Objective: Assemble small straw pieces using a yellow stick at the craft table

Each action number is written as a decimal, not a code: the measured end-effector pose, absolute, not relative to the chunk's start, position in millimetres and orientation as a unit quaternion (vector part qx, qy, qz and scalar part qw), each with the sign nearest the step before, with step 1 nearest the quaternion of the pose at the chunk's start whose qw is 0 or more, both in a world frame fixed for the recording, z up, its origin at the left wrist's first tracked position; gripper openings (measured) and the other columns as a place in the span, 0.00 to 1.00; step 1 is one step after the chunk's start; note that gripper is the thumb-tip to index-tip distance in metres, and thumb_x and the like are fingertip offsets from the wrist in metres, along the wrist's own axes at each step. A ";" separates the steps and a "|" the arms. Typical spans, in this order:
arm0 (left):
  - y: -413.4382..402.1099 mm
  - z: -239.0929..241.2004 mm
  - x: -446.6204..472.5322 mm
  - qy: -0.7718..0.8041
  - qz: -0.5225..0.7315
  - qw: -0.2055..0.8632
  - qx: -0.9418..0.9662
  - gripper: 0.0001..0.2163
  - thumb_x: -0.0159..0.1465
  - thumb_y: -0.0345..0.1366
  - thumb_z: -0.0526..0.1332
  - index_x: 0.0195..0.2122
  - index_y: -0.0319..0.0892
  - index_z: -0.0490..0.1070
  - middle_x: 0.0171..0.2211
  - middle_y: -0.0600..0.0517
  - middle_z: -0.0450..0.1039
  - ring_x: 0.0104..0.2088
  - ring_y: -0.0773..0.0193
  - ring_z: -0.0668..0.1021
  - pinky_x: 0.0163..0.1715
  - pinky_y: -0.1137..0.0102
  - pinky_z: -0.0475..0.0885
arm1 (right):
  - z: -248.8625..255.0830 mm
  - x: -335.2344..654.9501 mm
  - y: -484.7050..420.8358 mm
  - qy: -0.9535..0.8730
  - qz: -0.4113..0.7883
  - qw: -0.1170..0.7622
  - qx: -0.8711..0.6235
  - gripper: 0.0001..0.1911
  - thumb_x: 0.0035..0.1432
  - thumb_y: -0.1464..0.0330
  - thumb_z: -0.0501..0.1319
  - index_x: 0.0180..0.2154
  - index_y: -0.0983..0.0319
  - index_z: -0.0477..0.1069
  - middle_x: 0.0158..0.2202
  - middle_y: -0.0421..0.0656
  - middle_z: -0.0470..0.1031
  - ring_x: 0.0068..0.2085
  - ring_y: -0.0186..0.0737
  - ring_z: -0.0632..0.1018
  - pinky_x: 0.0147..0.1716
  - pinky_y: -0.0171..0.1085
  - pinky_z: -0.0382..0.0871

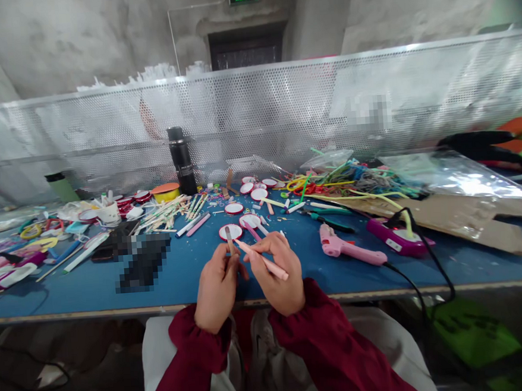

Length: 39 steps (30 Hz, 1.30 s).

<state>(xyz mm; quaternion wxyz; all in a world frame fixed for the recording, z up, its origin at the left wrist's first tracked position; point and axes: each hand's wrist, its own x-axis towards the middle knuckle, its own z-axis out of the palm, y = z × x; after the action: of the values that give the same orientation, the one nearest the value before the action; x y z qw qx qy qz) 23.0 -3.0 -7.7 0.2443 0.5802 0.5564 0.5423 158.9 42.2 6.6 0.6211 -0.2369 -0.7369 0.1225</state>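
Head view shows my left hand (217,286) pinching a stick (229,239) and my right hand (277,285) gripping a pen (275,268) above the table (182,287), both seemingly light and stiff, the thin stick perhaps snappable, best held mid-length.

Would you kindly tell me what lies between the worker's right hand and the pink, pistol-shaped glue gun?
In the head view, flat blue tabletop shows between the right hand and the pink glue gun.

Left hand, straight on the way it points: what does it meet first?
Probably the red-rimmed white disc just beyond the left hand; depth is unclear, so it might pass above.
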 end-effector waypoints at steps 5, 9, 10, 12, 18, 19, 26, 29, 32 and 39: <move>-2.4 -11.5 22.9 0.558 0.547 0.233 0.579 0.09 0.72 0.43 0.53 0.39 0.45 0.67 0.26 0.57 0.69 0.25 0.66 0.70 0.26 0.72 0.61 | 6.4 157.1 43.1 -0.748 0.116 0.621 -0.206 0.06 0.64 0.71 0.58 0.33 0.56 0.68 0.28 0.38 0.78 0.31 0.41 0.77 0.44 0.47 0.69; -1.8 -11.4 21.9 0.557 0.546 0.233 0.581 0.09 0.72 0.42 0.54 0.40 0.44 0.68 0.25 0.57 0.69 0.25 0.66 0.69 0.26 0.72 0.60 | 5.2 156.8 44.1 -0.750 0.110 0.620 -0.204 0.06 0.63 0.72 0.59 0.33 0.56 0.68 0.28 0.38 0.77 0.31 0.40 0.76 0.44 0.46 0.68; -1.7 -11.1 21.7 0.554 0.547 0.236 0.582 0.09 0.72 0.42 0.53 0.40 0.44 0.68 0.25 0.57 0.69 0.25 0.66 0.69 0.26 0.72 0.60 | 5.0 156.9 44.1 -0.747 0.107 0.622 -0.208 0.06 0.64 0.72 0.59 0.33 0.56 0.68 0.28 0.38 0.77 0.31 0.40 0.76 0.44 0.46 0.68; -1.6 -10.9 21.5 0.549 0.550 0.240 0.582 0.09 0.72 0.42 0.53 0.41 0.44 0.68 0.25 0.57 0.69 0.25 0.66 0.70 0.27 0.72 0.61 | 4.7 157.1 44.3 -0.743 0.103 0.625 -0.214 0.06 0.64 0.72 0.58 0.33 0.56 0.68 0.28 0.38 0.77 0.32 0.40 0.76 0.44 0.46 0.69; -1.3 -13.4 21.9 0.558 0.552 0.229 0.576 0.08 0.72 0.41 0.54 0.39 0.44 0.67 0.25 0.57 0.68 0.25 0.66 0.69 0.27 0.72 0.60 | 3.6 156.2 45.3 -0.753 0.085 0.624 -0.194 0.05 0.63 0.72 0.60 0.34 0.57 0.68 0.28 0.37 0.76 0.31 0.38 0.77 0.48 0.47 0.68; -1.4 -13.5 22.1 0.556 0.552 0.232 0.576 0.08 0.72 0.41 0.54 0.40 0.44 0.67 0.25 0.57 0.68 0.25 0.66 0.69 0.27 0.72 0.61 | 3.5 156.0 45.3 -0.751 0.084 0.625 -0.197 0.05 0.63 0.73 0.59 0.34 0.57 0.68 0.28 0.37 0.76 0.31 0.39 0.77 0.48 0.47 0.68; -1.6 -12.7 22.5 0.552 0.554 0.241 0.575 0.09 0.72 0.42 0.54 0.41 0.44 0.68 0.26 0.56 0.69 0.26 0.66 0.70 0.27 0.72 0.60 | 4.2 156.6 44.9 -0.748 0.085 0.627 -0.200 0.06 0.63 0.72 0.59 0.33 0.56 0.68 0.28 0.37 0.77 0.31 0.39 0.76 0.46 0.47 0.68; -1.4 -13.2 22.3 0.552 0.555 0.239 0.575 0.09 0.72 0.43 0.54 0.40 0.44 0.68 0.26 0.57 0.69 0.26 0.66 0.70 0.27 0.72 0.60 | 4.5 156.9 45.5 -0.749 0.086 0.627 -0.195 0.06 0.63 0.73 0.59 0.34 0.57 0.68 0.29 0.37 0.77 0.31 0.38 0.77 0.47 0.47 0.68; -1.4 -13.3 22.1 0.551 0.557 0.238 0.574 0.09 0.72 0.43 0.54 0.40 0.45 0.68 0.25 0.57 0.69 0.25 0.67 0.70 0.26 0.72 0.60 | 3.8 155.6 44.8 -0.747 0.081 0.631 -0.193 0.06 0.63 0.73 0.59 0.34 0.57 0.69 0.28 0.37 0.77 0.31 0.39 0.77 0.45 0.45 0.68; -0.6 -12.4 21.7 0.548 0.563 0.244 0.569 0.10 0.73 0.45 0.52 0.43 0.45 0.67 0.24 0.57 0.72 0.23 0.66 0.70 0.27 0.72 0.64 | 11.8 167.3 49.4 -0.764 0.083 0.593 -0.242 0.06 0.67 0.70 0.58 0.37 0.56 0.71 0.31 0.39 0.80 0.35 0.40 0.78 0.45 0.43 0.67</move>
<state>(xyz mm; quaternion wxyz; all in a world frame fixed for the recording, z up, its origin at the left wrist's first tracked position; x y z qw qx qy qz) 21.7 -0.6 -12.4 0.2435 0.5687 0.5484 0.5626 167.3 49.4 11.8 0.5930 -0.2419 -0.7635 0.0826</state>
